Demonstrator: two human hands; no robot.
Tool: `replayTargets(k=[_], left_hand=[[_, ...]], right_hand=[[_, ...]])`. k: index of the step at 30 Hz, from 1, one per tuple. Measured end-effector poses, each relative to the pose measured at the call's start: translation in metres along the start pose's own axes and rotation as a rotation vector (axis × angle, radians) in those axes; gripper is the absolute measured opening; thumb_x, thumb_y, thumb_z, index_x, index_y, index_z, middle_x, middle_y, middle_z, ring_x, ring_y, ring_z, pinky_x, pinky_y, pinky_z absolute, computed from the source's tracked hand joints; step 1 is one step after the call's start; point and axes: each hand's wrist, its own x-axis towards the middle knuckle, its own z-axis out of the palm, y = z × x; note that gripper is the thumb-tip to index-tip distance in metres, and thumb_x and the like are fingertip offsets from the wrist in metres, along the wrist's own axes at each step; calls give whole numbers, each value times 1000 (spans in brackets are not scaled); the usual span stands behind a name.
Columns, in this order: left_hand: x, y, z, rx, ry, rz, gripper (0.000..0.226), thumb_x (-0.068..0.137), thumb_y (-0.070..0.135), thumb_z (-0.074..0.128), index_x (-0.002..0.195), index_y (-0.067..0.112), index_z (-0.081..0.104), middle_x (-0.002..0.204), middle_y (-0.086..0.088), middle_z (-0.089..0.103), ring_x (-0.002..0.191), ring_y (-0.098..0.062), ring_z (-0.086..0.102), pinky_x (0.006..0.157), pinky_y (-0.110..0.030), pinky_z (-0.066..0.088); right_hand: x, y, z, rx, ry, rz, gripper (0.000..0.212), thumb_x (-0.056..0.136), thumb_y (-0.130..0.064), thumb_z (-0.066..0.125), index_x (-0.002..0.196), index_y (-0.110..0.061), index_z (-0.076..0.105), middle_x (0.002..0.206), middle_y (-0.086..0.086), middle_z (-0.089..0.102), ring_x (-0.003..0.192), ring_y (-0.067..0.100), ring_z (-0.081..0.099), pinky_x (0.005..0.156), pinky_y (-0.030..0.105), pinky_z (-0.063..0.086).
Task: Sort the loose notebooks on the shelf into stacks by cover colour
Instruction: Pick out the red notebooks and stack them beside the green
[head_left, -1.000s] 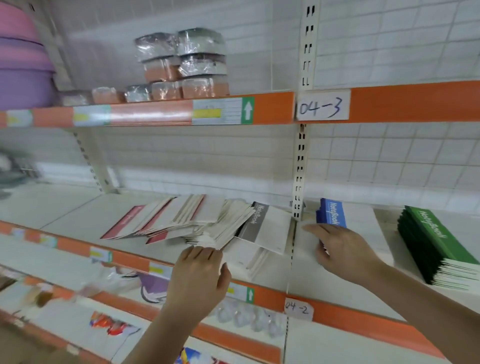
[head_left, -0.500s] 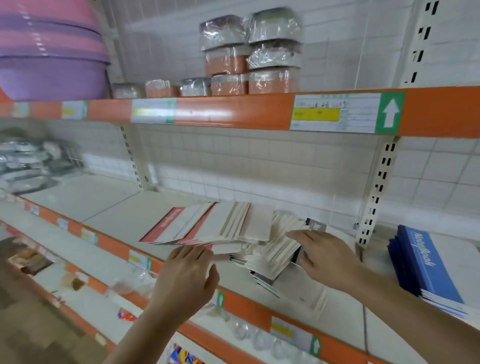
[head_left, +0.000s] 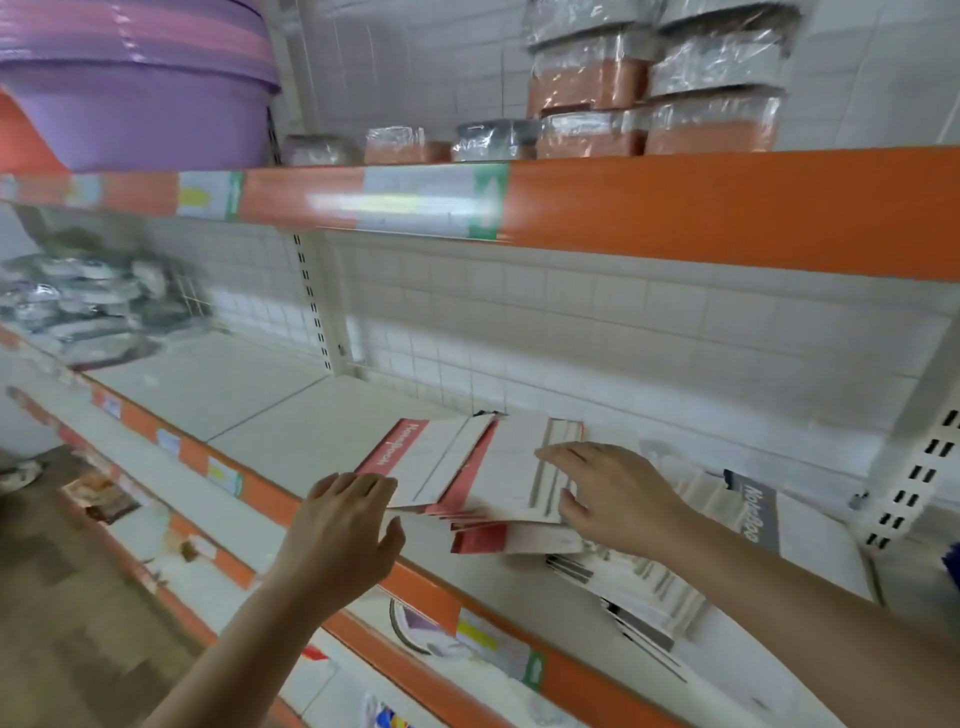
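Upper shelf, left end: stacked purple and pink basins (head_left: 135, 88), nested, rims overhanging the orange front edge.

Upper shelf, right half: film-wrapped containers (head_left: 654, 83), orange-bodied, piled in tiers; lower single packs to their left.

Middle shelf (head_left: 218, 384), far left: grey film-wrapped goods (head_left: 83, 306) heaped against the tiled back wall.

Middle shelf, orange front edge: paper price labels (head_left: 223, 475) at intervals.

Left hand (head_left: 345, 525): at the front edge of the middle shelf; fingers straight and close together, thumb apart; fingertips touch the left side of the red pile, nothing gripped.

Red notebooks (head_left: 441, 462): fanned, uneven pile lying flat near the front edge, mid-shelf; red spine strip marked "Notebook" on the leftmost, white covers overlapping, further red edges showing beneath.

Right hand (head_left: 618, 493): lies on top of the red pile's right part; fingers extended flat and pointing left along the covers, thumb pressed to the pile's near side. Whether the thumb hooks under a cover, cannot tell.

Grey notebooks (head_left: 737, 525): right of the right hand, loose spread near the upright, one grey spine strip lettered; several slide over the front edge, partly hidden by the forearm.

Lower shelf (head_left: 415, 623): blurred packaged items below the front edge.
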Motion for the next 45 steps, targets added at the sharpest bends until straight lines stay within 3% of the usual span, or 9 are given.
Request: replayTargets(k=[6, 10, 15, 22, 28, 33, 39, 42, 45], left_hand=[[32, -52, 38, -2, -22, 122, 51, 55, 34, 87, 99, 11, 73, 93, -4, 74, 80, -23, 71, 72, -38, 58], [57, -75, 56, -47, -110, 216, 65, 67, 47, 71, 122, 12, 65, 117, -6, 68, 104, -25, 67, 90, -44, 53], [81, -86, 78, -52, -234, 317, 78, 92, 50, 45, 155, 19, 11, 162, -4, 15, 148, -23, 17, 120, -39, 11], [102, -86, 114, -214, -425, 359, 84, 94, 55, 45, 153, 20, -4, 162, -8, 2, 145, -35, 21, 113, -43, 29], [102, -95, 115, -218, -433, 332, 74, 96, 15, 50, 154, 8, 3, 160, -8, 11, 141, -26, 32, 106, -37, 38], [104, -111, 116, -162, -335, 396, 45, 99, 6, 40, 142, 12, 34, 141, -3, 43, 127, -20, 46, 99, -32, 44], [109, -143, 107, -221, -278, 416, 33, 101, 21, 42, 133, 19, 48, 124, -4, 61, 111, -21, 60, 85, -31, 49], [108, -155, 91, -151, -89, 453, 47, 51, 5, 86, 95, 9, 68, 62, -5, 65, 46, -19, 63, 37, -24, 31], [103, -164, 81, -192, 99, 424, 55, 27, -12, 82, 79, 3, 70, 41, 0, 50, 22, -18, 40, 34, -16, 15]], right_hand=[[35, -38, 21, -24, -61, 95, 53, 95, -34, 44, 146, -25, 35, 147, -8, 42, 127, 14, 46, 103, 29, 36], [55, -65, 28, -59, -123, 166, 55, 95, -41, 43, 147, -26, 32, 150, -9, 36, 133, 12, 38, 108, 26, 28], [74, -93, 45, -109, -190, 256, 58, 94, -43, 42, 147, -23, 30, 149, -7, 36, 132, 13, 36, 110, 26, 26], [84, -115, 57, -119, -137, 386, 55, 88, -48, 46, 138, -24, 46, 136, -9, 52, 120, 13, 52, 104, 28, 36], [91, -124, 66, -178, -112, 433, 54, 74, -58, 43, 111, -26, 67, 105, -11, 68, 89, 9, 67, 79, 26, 54], [103, -131, 76, -128, -171, 383, 72, 88, -60, 46, 146, -19, 36, 150, 0, 37, 138, 19, 33, 115, 34, 19], [127, -144, 89, -123, -303, 395, 91, 85, -66, 48, 151, -11, 19, 158, 5, 15, 146, 20, 7, 120, 36, 1], [139, -147, 93, -173, -295, 355, 77, 89, -52, 52, 145, -6, 29, 152, 11, 27, 143, 27, 15, 119, 38, 6], [151, -152, 102, -203, -312, 315, 73, 90, -32, 54, 148, -2, 21, 156, 16, 17, 145, 29, 11, 118, 39, 3]])
